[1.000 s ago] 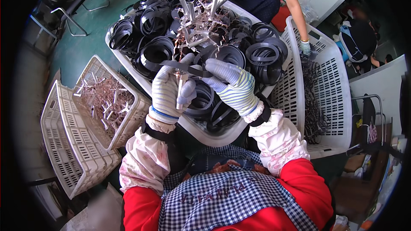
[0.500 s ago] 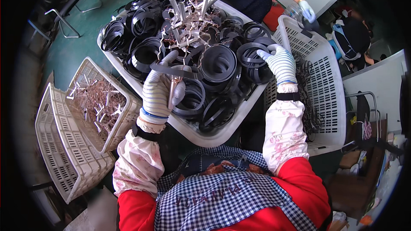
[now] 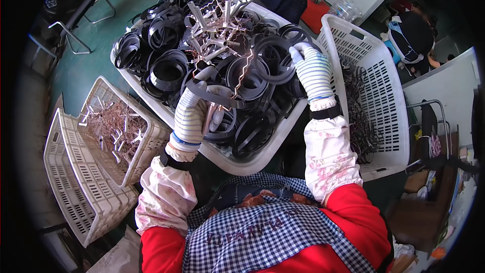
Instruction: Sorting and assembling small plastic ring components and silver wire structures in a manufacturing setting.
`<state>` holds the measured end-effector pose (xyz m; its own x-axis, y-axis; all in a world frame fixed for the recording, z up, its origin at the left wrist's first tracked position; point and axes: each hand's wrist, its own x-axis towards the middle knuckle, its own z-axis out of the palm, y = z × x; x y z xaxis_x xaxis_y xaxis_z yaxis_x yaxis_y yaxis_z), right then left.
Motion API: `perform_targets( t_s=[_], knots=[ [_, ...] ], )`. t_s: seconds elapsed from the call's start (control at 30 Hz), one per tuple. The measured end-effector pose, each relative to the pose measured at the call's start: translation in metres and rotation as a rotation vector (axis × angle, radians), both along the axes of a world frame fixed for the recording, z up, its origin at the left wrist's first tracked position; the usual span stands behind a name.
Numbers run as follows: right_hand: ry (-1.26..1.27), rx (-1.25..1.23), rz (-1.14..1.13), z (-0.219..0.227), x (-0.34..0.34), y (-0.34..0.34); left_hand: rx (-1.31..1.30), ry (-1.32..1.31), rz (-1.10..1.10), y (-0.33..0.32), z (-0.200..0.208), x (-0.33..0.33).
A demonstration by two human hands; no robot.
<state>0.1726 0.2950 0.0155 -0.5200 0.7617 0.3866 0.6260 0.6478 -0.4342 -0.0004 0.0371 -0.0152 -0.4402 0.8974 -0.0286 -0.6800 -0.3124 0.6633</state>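
White tub [image 3: 242, 168] heaped with black rings [image 3: 156, 71]
Silvery metal pieces [image 3: 218, 48] are piled at 12 o'clock. At 3 o'clock, 1 lifted ring [image 3: 277, 78] is pinched at its edge by the fingers of the right hand [image 3: 314, 75]; at 7 o'clock, 1 black band [image 3: 217, 98] and 1 coppery tube [image 3: 208, 117] are clamped in those of the left hand [image 3: 189, 120].

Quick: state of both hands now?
Left hand: closed, holding a metal piece and a black band.
Right hand: closed, holding a black ring at its edge.
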Motion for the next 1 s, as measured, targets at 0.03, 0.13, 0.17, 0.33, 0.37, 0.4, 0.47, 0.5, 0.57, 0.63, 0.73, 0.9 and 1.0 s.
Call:
perform_targets(
  t_s=[0.03,0.13,0.17,0.33,0.37,0.4,0.47,0.5,0.57,0.63,0.73,0.9,1.0],
  knots=[
    [-0.018,0.006,0.001,0.000,-0.003,-0.001,-0.009,-0.005,0.032,0.000,0.000,0.000],
    [0.228,0.281,0.149,-0.009,-0.007,0.004,0.001,0.031,0.032,-0.005,-0.001,-0.006],
    [0.228,0.282,0.153,-0.008,-0.009,0.002,0.003,0.030,0.036,-0.007,-0.001,-0.006],
    [0.279,0.020,0.059,0.000,-0.017,-0.013,-0.064,0.198,0.073,-0.010,0.012,-0.001],
    [0.322,0.056,0.092,0.001,-0.019,-0.018,-0.063,0.198,0.076,-0.011,0.015,0.002],
    [0.386,0.004,0.126,0.002,-0.020,-0.022,-0.117,0.337,0.110,-0.012,0.017,0.006],
    [0.372,-0.053,0.150,0.011,-0.023,-0.032,-0.208,0.550,0.166,-0.014,0.021,0.013],
    [0.358,-0.110,0.170,0.013,-0.024,-0.035,-0.209,0.549,0.170,-0.015,0.021,0.014],
    [0.316,-0.072,0.149,0.006,-0.021,-0.029,-0.216,0.583,0.182,-0.015,0.022,0.017],
    [0.249,-0.029,0.232,-0.002,-0.022,-0.019,-0.168,0.523,0.201,-0.014,0.017,0.013],
    [0.156,-0.013,0.121,0.001,-0.015,-0.015,-0.132,0.455,0.231,-0.017,0.015,0.002],
    [0.227,0.024,0.224,-0.004,-0.018,-0.014,-0.138,0.455,0.245,-0.017,0.013,-0.001],
    [0.214,-0.159,0.295,-0.009,-0.027,-0.023,-0.113,0.458,0.243,-0.016,0.010,-0.001]
  ],
)
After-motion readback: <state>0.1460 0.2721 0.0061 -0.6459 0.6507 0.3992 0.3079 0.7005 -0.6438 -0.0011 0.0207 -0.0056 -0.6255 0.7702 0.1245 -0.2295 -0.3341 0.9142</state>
